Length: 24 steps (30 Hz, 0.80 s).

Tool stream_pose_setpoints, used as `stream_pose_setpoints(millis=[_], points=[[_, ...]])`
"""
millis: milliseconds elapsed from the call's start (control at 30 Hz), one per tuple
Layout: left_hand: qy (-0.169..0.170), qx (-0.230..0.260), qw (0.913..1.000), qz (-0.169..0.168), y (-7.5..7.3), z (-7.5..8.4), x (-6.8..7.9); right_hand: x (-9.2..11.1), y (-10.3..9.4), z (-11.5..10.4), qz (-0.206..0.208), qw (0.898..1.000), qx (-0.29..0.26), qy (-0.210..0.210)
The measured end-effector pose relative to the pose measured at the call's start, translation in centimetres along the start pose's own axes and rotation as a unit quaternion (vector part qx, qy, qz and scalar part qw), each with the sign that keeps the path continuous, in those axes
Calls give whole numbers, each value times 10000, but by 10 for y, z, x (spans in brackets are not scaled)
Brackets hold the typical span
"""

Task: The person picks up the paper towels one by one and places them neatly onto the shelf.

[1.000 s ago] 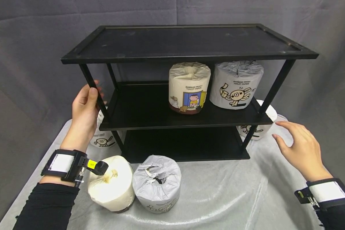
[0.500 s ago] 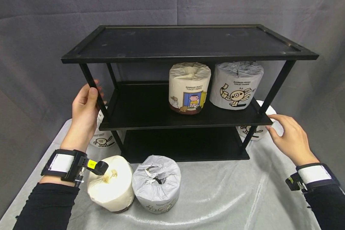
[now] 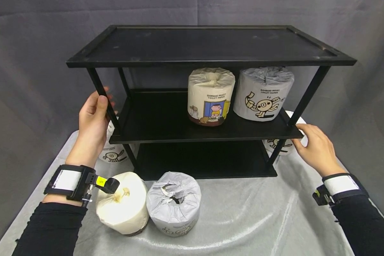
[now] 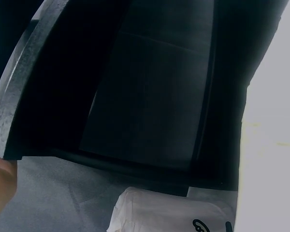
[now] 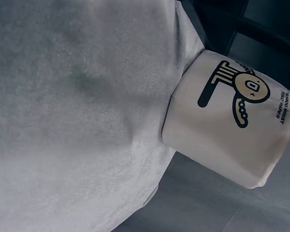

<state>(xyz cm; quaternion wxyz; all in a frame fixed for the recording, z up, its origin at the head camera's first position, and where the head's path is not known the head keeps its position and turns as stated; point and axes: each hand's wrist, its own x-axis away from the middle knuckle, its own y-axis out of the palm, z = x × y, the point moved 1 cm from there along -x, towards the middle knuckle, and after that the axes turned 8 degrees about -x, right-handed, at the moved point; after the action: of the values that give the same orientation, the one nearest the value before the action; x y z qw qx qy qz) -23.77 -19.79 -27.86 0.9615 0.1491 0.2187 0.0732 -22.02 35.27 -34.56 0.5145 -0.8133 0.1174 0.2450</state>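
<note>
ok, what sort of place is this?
Probably a staged recording spot: grey drape behind, silvery cloth under the rack, and wrist cameras on both arms.

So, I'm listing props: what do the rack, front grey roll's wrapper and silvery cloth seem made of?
Rack: dull black, possibly painted metal or wood; slim posts.
Wrapper: thin matte paper, perhaps; crisply creased top.
Cloth: velvet-like fabric, perhaps; streaky sheen.
</note>
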Motion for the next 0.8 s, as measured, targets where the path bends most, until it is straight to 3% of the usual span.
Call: stream_pose_setpoints(millis=[367,600,800], points=[[44,-40,10000,-21,0,0,0,-8,10,12,-435,9988,121,179],[43,25,10000,-34,-1,-2,0,-8,18,18,-281,9993,-64,-243],[40,36,10000,51,1,-1,0,-7,26,25,-178,9980,86,-602]])
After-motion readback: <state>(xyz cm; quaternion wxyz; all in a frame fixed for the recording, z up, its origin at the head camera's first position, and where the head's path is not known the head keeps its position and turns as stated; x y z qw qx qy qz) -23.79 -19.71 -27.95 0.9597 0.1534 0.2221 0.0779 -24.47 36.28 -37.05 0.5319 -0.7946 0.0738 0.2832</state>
